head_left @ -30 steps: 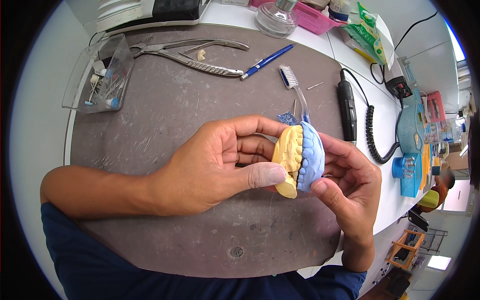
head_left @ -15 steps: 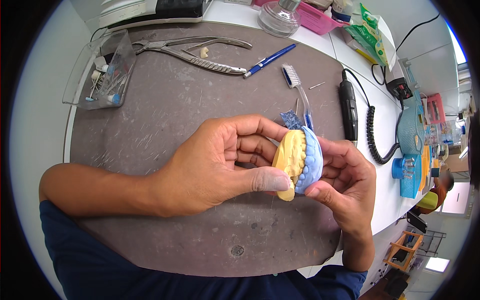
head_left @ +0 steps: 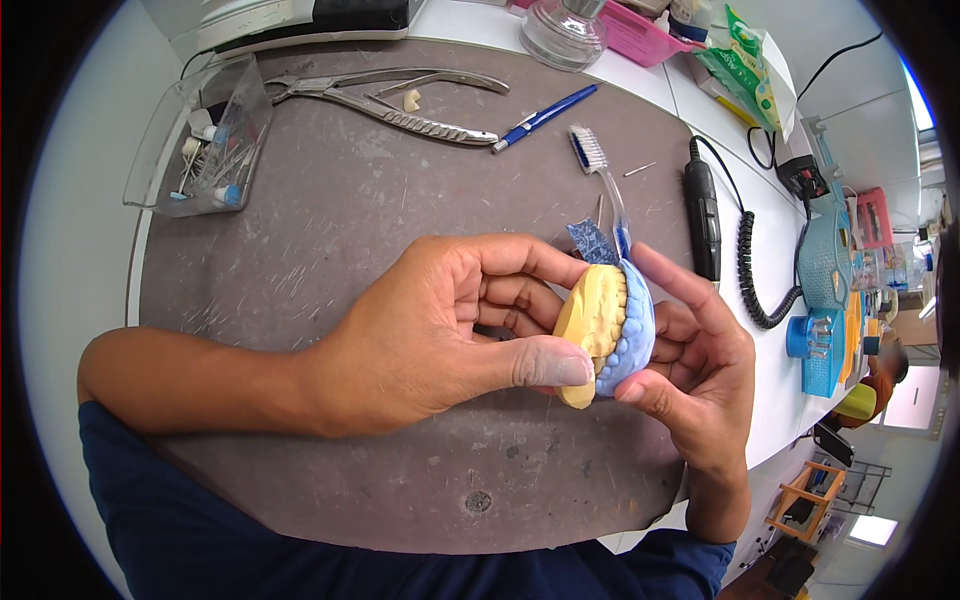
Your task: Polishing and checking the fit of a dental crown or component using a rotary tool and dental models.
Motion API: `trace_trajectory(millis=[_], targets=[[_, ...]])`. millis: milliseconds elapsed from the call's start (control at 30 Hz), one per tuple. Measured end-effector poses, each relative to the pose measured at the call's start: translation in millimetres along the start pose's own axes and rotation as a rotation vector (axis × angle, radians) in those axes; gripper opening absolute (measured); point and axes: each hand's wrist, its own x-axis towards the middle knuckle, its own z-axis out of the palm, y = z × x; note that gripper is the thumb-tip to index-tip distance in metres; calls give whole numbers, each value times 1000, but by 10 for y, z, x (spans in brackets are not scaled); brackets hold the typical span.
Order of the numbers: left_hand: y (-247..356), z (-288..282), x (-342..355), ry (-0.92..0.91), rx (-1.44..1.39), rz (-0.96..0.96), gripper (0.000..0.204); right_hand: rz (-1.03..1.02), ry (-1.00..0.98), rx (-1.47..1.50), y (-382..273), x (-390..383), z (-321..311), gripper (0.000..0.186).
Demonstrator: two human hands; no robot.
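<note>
Over the grey work mat point(head_left: 300, 280), my left hand point(head_left: 420, 360) grips a yellow dental cast point(head_left: 597, 315), its thumb on the lower end and its fingers curled behind. A light blue cast point(head_left: 637, 315) fits against the yellow one along the rows of teeth. My right hand point(head_left: 690, 365) holds the blue cast, thumb at the bottom and forefinger raised to its top edge. Just beyond them lie a clear-handled toothbrush point(head_left: 600, 165), a crumpled blue scrap point(head_left: 592, 240) and a thin metal pin point(head_left: 639, 169).
Steel pliers point(head_left: 430, 127), a small cream piece point(head_left: 411, 100), a blue pen point(head_left: 545, 117) and a clear box point(head_left: 170, 150) of small tools lie behind. A black handpiece point(head_left: 702, 210), glass jar point(head_left: 560, 35), pink basket point(head_left: 640, 35) and blue baskets point(head_left: 822, 370) line the edges; a person point(head_left: 880, 385) is far right.
The two casts have moved slightly down and to the right and tilted, with the blue one's top swung toward me. My right forefinger has lifted higher along the blue cast.
</note>
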Motion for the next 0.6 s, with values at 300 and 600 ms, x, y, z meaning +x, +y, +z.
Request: trace_trajectory(millis=[300,600], targets=[[-32,-17,1,-2,39,0,53,86,35,-18,-18,-25,25,80],[-50,-8,-14,-20,60,45,52,9,7,-79,15,-45,7,75]])
